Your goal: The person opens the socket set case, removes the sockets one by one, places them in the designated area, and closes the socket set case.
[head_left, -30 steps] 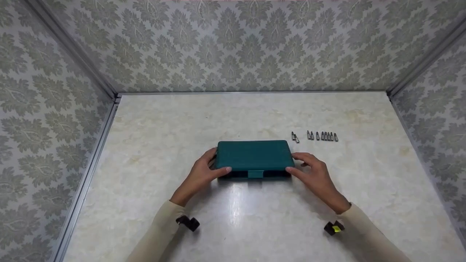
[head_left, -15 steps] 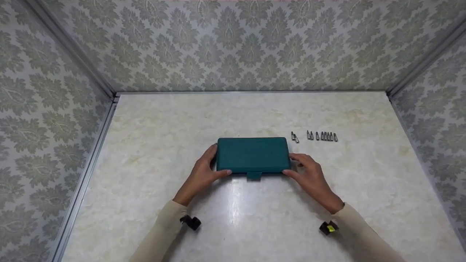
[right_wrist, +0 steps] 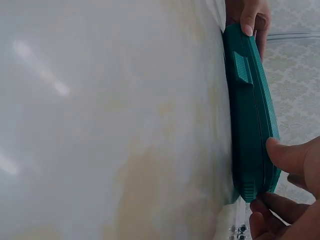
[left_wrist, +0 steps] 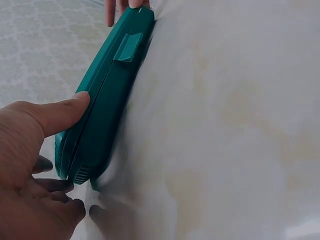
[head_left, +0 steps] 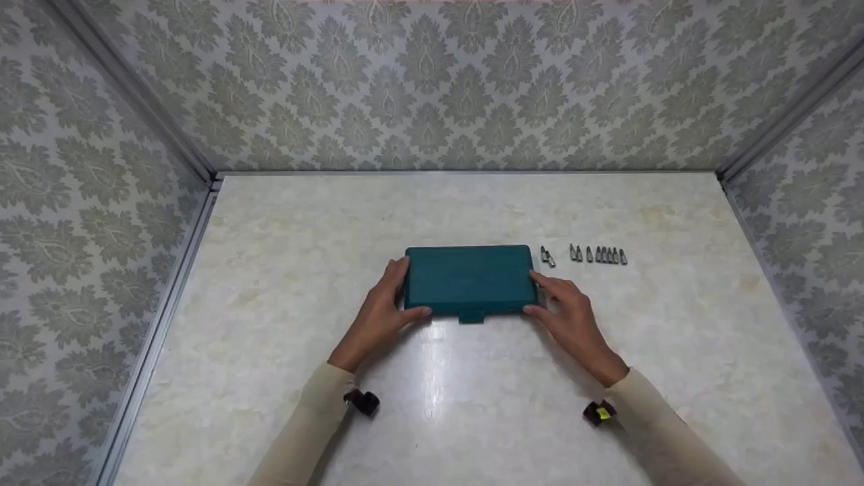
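Observation:
A teal plastic case (head_left: 470,279) lies on the table with its lid down. Its front latch (head_left: 471,316) sticks outward, and a thin seam runs between lid and base in both wrist views. My left hand (head_left: 373,317) holds the left end, thumb on the front edge of the lid (left_wrist: 75,125) and fingers along the side. At the opposite end my right hand (head_left: 572,317) grips the case the same way, its thumb at the front right corner and the other fingers by the side (right_wrist: 250,150). The inside of the case is hidden.
Several small metal screwdriver bits (head_left: 604,254) lie in a loose row right of the case, two of them (head_left: 547,256) close to its back right corner. Patterned walls (head_left: 432,88) enclose the pale table (head_left: 270,236) at the back and sides.
The lid has come down and the gap at the front has closed. Both hands have moved the case slightly toward the back of the table. The bits have stayed put.

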Action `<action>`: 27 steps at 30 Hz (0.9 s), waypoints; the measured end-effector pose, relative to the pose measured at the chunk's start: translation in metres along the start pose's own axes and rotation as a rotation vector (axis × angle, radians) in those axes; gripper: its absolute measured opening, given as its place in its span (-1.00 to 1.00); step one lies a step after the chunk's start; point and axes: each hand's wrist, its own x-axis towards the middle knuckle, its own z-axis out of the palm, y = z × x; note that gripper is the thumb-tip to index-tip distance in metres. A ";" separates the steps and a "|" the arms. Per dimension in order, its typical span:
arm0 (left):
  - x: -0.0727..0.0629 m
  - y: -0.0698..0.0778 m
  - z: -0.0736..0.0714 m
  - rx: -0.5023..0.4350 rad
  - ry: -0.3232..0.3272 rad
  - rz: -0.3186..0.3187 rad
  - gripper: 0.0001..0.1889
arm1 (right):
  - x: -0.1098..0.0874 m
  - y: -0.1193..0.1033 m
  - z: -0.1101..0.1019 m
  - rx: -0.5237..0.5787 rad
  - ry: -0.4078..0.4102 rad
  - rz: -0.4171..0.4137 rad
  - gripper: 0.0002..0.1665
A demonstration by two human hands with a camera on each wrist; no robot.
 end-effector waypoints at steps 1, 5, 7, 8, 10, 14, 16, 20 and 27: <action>0.001 -0.001 -0.001 0.006 -0.003 -0.001 0.11 | 0.001 0.000 0.000 0.003 0.000 -0.008 -0.33; 0.004 -0.001 -0.004 0.038 -0.017 0.001 0.08 | 0.005 -0.001 0.001 -0.027 -0.013 -0.021 -0.42; 0.005 -0.002 -0.005 0.056 -0.021 0.001 0.07 | 0.008 -0.003 0.000 -0.070 -0.023 -0.037 -0.42; 0.005 -0.002 -0.006 0.062 -0.023 -0.001 0.07 | 0.009 -0.005 0.000 -0.097 -0.029 -0.054 -0.43; 0.005 -0.004 -0.006 0.069 -0.023 0.003 0.08 | 0.014 -0.008 0.001 -0.148 -0.041 -0.107 -0.43; 0.005 -0.008 -0.006 0.072 -0.016 0.006 0.08 | 0.026 -0.017 0.007 -0.187 -0.092 -0.260 -0.42; 0.004 -0.011 -0.006 0.072 -0.008 0.009 0.09 | 0.032 -0.020 0.013 -0.189 -0.139 -0.322 -0.38; 0.003 -0.016 -0.002 0.063 0.011 0.018 0.09 | 0.044 -0.025 0.025 -0.227 -0.234 -0.373 -0.28; 0.000 -0.018 0.003 0.028 0.015 0.020 0.09 | 0.051 -0.028 0.038 -0.336 -0.275 -0.341 -0.15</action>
